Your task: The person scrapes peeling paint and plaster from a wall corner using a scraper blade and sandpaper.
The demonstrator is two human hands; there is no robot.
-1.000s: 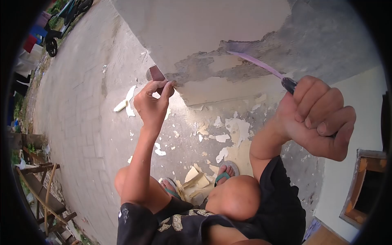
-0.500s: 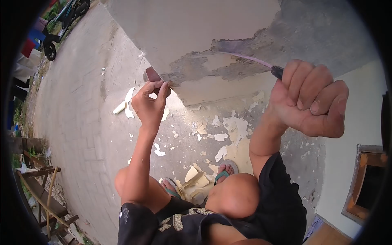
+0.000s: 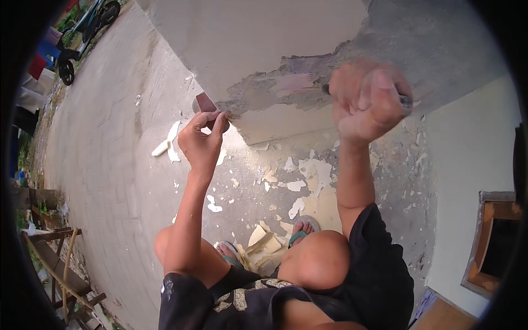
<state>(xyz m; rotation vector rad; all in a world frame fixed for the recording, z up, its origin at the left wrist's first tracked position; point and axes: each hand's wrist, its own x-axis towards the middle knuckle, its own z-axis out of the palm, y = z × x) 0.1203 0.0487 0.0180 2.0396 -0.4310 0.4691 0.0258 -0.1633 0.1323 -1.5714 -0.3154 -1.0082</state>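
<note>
Right hand (image 3: 371, 102): moved inward across the rough patch (image 3: 297, 82), closed in a blurred fist round a dark-handled tool (image 3: 406, 102); blade too blurred to make out
Left hand (image 3: 201, 137): pinching a flat reddish-brown piece (image 3: 205, 102) at the wall (image 3: 247, 33) edge
Ground (image 3: 110, 181): pale flakes (image 3: 316, 173) near the sandals (image 3: 298, 237)
Shirt print (image 3: 240, 300): pale shapes, any lettering unreadable

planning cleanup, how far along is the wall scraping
A ragged grey patch looks scraped, with peeled cream flakes below. The right hand, blurred, grips a dark-handled tool there; the left hand holds a flat reddish-brown piece at the edge of the pale wall. Smooth pale coating above the patch is likely left.
</note>
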